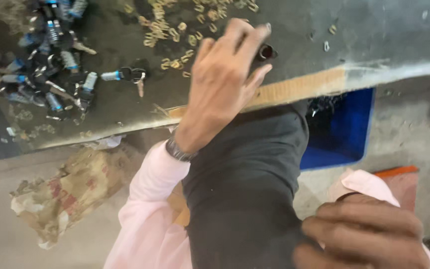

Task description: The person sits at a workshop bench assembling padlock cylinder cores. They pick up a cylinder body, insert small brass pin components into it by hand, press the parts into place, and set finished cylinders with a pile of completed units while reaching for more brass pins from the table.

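A dusty grey board (125, 99) carries a pile of black-and-silver keyed parts (51, 60), then scattered brass rings (175, 30). The left hand (222, 79) pinches a small dark cylinder (266, 51) at its fingertips. The right hand (364, 234) rests curled on a dark trouser leg (245, 189) — holding nothing.

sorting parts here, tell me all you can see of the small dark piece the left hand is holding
The small dark piece looks like a short tube or ring, blackish with a faint reddish tint inside its open end. It seems metal, though blur hides detail. It sits pinched at the fingertips of the left hand, just above the grey work board, its opening facing right.
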`<act>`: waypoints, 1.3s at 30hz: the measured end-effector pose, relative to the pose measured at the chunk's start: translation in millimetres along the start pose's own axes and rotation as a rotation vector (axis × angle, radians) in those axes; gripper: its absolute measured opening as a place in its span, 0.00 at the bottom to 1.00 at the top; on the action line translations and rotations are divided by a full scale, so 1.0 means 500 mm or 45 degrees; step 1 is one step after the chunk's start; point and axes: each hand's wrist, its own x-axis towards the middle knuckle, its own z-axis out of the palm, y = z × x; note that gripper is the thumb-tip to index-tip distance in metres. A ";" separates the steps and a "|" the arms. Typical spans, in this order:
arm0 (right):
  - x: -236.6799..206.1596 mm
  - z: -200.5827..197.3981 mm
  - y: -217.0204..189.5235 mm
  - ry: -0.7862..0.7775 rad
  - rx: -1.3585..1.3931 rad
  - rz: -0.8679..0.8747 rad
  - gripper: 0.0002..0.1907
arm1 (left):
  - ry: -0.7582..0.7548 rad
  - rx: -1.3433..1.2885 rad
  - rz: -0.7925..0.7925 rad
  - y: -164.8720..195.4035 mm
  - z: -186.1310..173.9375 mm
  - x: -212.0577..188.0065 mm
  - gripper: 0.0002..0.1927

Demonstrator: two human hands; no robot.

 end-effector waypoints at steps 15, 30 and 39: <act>-0.074 0.095 0.102 -0.090 1.075 -0.692 0.19 | 0.256 0.117 -0.463 -0.074 -0.188 -0.182 0.14; 0.055 0.052 0.017 -0.347 0.473 -0.399 0.19 | 0.037 0.630 -0.540 -0.140 -0.203 -0.210 0.19; 0.118 0.095 0.050 -0.285 0.716 -0.806 0.13 | 0.143 0.453 -0.553 -0.140 -0.212 -0.220 0.13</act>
